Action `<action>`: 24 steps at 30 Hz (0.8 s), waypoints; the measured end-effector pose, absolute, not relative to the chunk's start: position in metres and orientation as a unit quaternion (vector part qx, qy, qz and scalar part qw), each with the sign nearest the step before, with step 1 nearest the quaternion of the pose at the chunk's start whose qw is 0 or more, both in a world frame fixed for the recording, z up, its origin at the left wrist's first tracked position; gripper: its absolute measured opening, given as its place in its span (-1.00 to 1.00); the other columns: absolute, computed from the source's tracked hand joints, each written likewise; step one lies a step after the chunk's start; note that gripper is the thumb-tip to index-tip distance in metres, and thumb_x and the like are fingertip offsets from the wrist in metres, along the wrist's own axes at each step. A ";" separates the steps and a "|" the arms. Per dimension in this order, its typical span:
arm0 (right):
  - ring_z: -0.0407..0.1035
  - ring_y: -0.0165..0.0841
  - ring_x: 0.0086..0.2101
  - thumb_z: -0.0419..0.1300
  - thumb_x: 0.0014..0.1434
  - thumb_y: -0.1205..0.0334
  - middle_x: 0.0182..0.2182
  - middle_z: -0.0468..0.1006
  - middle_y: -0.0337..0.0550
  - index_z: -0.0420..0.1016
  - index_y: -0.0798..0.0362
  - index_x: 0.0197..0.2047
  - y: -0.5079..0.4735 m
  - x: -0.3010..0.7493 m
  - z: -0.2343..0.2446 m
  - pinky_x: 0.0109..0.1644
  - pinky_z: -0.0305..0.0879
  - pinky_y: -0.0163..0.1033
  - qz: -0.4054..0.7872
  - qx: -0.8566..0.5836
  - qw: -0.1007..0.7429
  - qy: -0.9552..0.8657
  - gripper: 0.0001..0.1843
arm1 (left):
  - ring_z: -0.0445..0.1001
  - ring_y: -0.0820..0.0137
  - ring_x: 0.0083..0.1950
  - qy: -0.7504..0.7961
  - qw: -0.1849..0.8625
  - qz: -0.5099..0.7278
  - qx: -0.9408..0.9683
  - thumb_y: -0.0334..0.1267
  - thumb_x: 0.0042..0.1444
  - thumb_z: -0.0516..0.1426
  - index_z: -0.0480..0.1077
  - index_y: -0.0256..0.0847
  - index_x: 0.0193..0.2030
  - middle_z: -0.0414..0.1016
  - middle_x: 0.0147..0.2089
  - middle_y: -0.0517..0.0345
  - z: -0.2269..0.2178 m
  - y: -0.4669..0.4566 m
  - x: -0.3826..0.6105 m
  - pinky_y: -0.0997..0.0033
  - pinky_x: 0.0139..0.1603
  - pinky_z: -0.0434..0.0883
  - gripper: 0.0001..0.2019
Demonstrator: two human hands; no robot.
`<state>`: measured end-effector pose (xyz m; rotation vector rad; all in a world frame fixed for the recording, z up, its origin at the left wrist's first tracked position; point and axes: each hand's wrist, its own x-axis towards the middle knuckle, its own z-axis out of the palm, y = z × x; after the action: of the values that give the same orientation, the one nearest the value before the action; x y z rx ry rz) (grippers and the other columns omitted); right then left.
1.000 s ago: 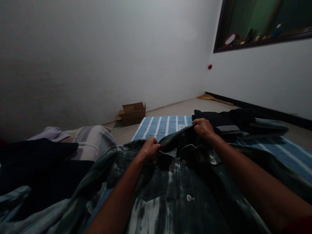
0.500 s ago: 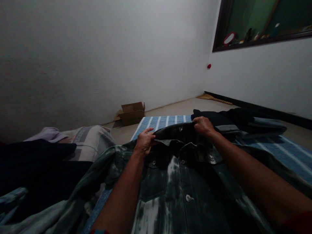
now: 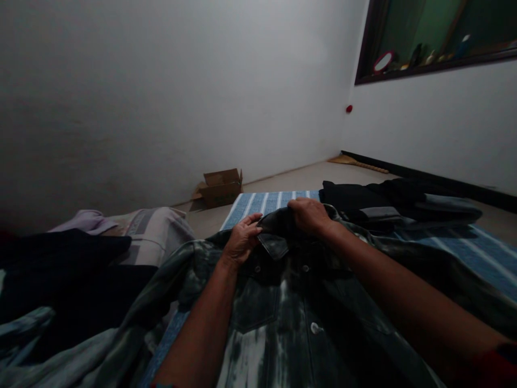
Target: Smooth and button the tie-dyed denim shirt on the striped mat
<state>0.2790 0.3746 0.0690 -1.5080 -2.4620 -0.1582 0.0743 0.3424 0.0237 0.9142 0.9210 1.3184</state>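
Note:
A dark bleach-washed denim jacket [image 3: 291,318] lies front up on a blue striped mat [image 3: 266,203], buttons showing down its middle. My left hand [image 3: 241,240] pinches the left side of the jacket's collar [image 3: 275,243]. My right hand [image 3: 309,215] is closed over the collar's top, just right of the left hand, folding it down. Both forearms reach over the jacket's chest.
A heap of dark and pale clothes [image 3: 81,253] lies at the left. Folded dark garments [image 3: 388,202] rest on the mat's far right. An open cardboard box [image 3: 220,187] stands by the white wall. A dark-framed shelf niche [image 3: 436,37] with small items is up on the right wall.
My right hand has slid left along the collar, toward the left hand, and the collar is now bunched between them. The left hand stayed almost in place.

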 end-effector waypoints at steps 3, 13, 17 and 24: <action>0.41 -0.20 -0.14 0.02 0.13 0.40 -0.18 0.55 -0.01 0.51 0.03 -0.14 0.383 0.278 0.074 -0.16 0.23 -0.25 -0.036 -0.522 0.117 -0.844 -0.70 | 0.50 0.44 -0.42 0.443 0.569 0.569 0.395 -0.49 -0.27 0.28 0.32 -0.28 -0.11 0.56 -0.30 0.14 0.022 0.340 0.078 0.51 -0.42 0.43 -0.51; 0.41 -0.19 -0.10 0.07 0.09 0.42 -0.15 0.56 -0.02 0.55 0.00 -0.07 0.391 0.284 0.072 -0.10 0.24 -0.26 0.004 -0.521 0.134 -0.843 -0.62 | 0.44 0.45 -0.57 0.535 0.556 0.539 0.339 -0.51 -0.12 0.19 0.41 -0.34 -0.45 0.46 -0.55 0.17 0.003 0.343 0.086 0.51 -0.53 0.40 -0.94; 0.41 -0.21 -0.12 0.09 0.10 0.43 -0.15 0.56 -0.04 0.57 0.00 -0.09 0.398 0.285 0.074 -0.12 0.24 -0.27 0.027 -0.520 0.148 -0.841 -0.64 | 0.49 0.44 -0.50 0.464 0.625 0.550 0.304 -0.57 -0.05 0.15 0.45 -0.36 -0.37 0.52 -0.47 0.11 0.001 0.342 0.081 0.47 -0.45 0.47 -0.88; 0.44 -0.34 -0.28 0.16 0.06 0.43 -0.27 0.59 -0.16 0.58 -0.04 -0.10 0.412 0.294 0.081 -0.25 0.23 -0.38 0.078 -0.509 0.163 -0.842 -0.64 | 0.56 0.35 -0.39 0.342 0.702 0.540 0.313 -0.47 0.07 0.14 0.48 -0.37 -0.27 0.59 -0.38 0.01 -0.012 0.339 0.076 0.36 -0.25 0.53 -0.89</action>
<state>0.2937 0.4117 0.0807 -1.4517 -2.4003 0.2225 0.0757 0.3392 -0.0122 0.6963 0.7607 1.2021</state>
